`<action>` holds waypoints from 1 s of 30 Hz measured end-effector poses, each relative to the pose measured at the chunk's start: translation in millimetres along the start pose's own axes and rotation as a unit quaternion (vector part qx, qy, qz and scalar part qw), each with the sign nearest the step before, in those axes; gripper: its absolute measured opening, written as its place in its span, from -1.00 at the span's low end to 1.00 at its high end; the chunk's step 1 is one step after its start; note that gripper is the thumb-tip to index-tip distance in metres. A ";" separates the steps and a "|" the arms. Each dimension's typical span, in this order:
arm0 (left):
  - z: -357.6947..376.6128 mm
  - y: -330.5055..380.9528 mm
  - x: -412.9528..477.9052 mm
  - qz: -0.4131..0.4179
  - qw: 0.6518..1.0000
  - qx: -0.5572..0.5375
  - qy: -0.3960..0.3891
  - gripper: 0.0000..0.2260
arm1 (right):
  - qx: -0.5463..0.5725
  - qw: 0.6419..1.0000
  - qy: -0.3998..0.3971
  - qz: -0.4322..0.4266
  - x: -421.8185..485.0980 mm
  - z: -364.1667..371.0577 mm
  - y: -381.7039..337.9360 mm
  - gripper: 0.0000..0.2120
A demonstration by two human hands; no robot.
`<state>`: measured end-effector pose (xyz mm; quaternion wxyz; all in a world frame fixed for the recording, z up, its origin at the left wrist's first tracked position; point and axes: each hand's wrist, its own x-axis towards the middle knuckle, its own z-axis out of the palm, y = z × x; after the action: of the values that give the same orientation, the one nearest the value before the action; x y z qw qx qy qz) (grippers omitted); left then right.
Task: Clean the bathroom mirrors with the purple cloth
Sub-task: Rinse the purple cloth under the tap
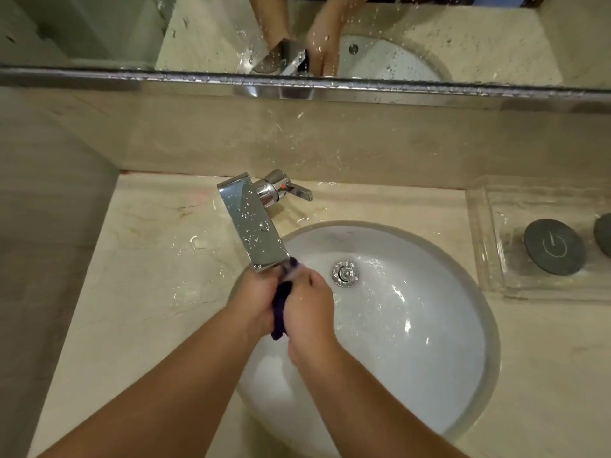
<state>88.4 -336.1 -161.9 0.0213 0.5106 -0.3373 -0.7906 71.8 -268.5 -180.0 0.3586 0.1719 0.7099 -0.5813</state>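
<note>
The purple cloth (281, 305) is bunched into a narrow wad between both my hands, just under the spout of the chrome tap (254, 226), where water runs over its top end. My left hand (254, 299) grips it from the left and my right hand (309, 302) from the right, both over the left side of the white basin (413, 325). The mirror (429, 38) runs along the top of the view, spattered with water drops, and reflects my hands and the tap.
The tap's lever handle (297, 191) points right. Water lies on the marble counter (148, 276) around the tap. A clear tray (496, 246) at the right holds dark round discs (553, 246). A wall stands close on the left.
</note>
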 end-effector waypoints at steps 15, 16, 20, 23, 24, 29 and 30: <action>-14.9 -1.8 -1.5 -0.167 0.984 -0.031 -0.046 -0.64 | -0.245 0.963 -0.091 -0.067 7.3 9.3 -22.8 -0.76; -15.8 -3.7 0.5 -0.161 0.985 -0.031 -0.050 -0.67 | -0.240 0.963 -0.105 -0.063 8.0 6.2 -24.1 -0.70; -8.9 -9.8 5.8 -0.096 0.991 -0.073 -0.062 -0.81 | -0.171 0.978 -0.084 -0.087 36.3 -9.9 -55.3 -0.62; -8.0 -10.4 11.4 -0.088 0.990 -0.104 -0.046 -0.78 | -0.018 0.993 -0.070 -0.094 39.9 -7.4 -89.7 -0.58; -8.4 -10.8 11.7 -0.090 0.990 -0.100 -0.043 -0.77 | -0.007 0.990 -0.079 -0.114 36.4 -3.7 -97.2 -0.56; -13.0 -10.2 -2.6 -0.107 0.990 -0.075 -0.044 -0.86 | -0.044 0.974 -0.090 -0.205 -0.5 -1.2 -87.3 -0.54; -12.3 -10.0 -6.8 -0.107 0.991 -0.064 -0.042 -0.83 | -0.060 0.969 -0.101 -0.217 -6.2 -8.3 -82.7 -0.55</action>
<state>104.9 -332.1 -165.1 -0.0447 0.5073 -0.2302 -0.8292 18.8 -281.5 -117.0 0.3036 -0.0673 0.7236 -0.6162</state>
